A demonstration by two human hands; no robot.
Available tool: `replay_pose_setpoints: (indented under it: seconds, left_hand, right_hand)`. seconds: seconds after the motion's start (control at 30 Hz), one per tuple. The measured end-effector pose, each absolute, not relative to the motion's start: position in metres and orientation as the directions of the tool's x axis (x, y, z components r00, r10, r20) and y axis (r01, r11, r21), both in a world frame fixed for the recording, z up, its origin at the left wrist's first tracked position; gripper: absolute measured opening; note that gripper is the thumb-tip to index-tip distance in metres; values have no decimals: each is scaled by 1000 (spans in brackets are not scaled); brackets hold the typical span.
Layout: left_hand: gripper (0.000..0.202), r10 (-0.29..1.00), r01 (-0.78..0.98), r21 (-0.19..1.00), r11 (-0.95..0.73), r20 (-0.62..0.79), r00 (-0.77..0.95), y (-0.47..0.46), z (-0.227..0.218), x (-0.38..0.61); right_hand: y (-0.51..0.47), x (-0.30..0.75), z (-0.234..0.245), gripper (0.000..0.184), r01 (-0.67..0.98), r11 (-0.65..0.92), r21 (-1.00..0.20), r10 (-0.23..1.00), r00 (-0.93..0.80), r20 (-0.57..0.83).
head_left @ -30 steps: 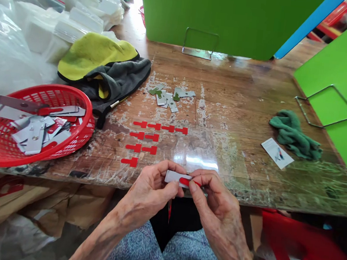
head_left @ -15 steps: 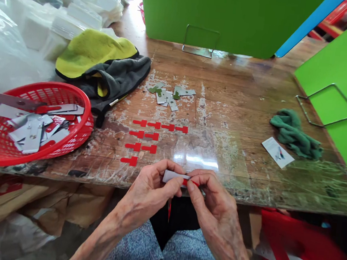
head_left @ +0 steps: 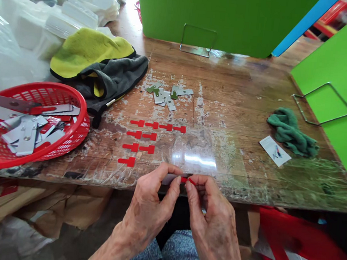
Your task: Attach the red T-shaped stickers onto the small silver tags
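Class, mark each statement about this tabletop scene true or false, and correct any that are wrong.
1. The left hand and right hand both hold a flat grey strip with red on it. True.
2. The red basket holds flat silvery pieces. True.
3. The dark green cloth lies in the red basket. False: it lies on the table, beside the printed card.
4. Nine red tabs lie in four rows. True.
5. The row nearest the person has the most tabs. False: it has one; the farthest has four.
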State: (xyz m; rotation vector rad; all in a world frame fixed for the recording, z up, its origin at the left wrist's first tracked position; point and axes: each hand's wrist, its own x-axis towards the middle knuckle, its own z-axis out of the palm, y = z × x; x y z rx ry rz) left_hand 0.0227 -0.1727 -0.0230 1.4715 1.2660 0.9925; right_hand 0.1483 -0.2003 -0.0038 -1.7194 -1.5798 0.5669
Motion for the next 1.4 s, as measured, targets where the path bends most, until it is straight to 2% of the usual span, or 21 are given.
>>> replay_pose_setpoints:
  seconds: [0.1,0.17,0.27,0.37,0.57,0.77,0.9,1.07,1.4]
  left_hand:
    - [8,989,257,964,-62,26,144,-173,-23,22]
    - [7,989,251,967,-43,5,150,-174,-24,20]
    - [9,986,232,973,-2,-36,161,-174,-26,17]
    - [11,983,220,975,26,-65,173,-175,-26,15]
    - [10,978,192,978,76,-111,176,-176,-24,15]
    - [13,923,29,951,308,-306,231,-170,-17,12]
    - [15,898,-45,920,390,-369,238,-169,-12,11]
    - [17,887,-74,904,421,-393,242,-168,-11,11]
    - [15,894,-83,907,412,-386,226,-170,-12,8]
  right_hand:
    - [-201,150,-3,5,539,-95,-837,969,241,46]
    - [-201,153,-6,11,430,-152,-890,965,261,-39]
    - [-201,159,-8,13,346,-222,-911,968,191,-163]
    - [-199,161,-7,21,341,-257,-904,964,156,-215]
    - [-197,159,-2,20,374,-181,-910,973,200,-112]
    - [-196,160,-3,23,407,-187,-894,977,168,-128]
    - [-196,159,-4,23,409,-204,-890,975,166,-147]
    - [-197,158,-8,23,390,-222,-894,970,177,-163]
    - [-200,151,-15,22,431,-173,-886,976,199,-94]
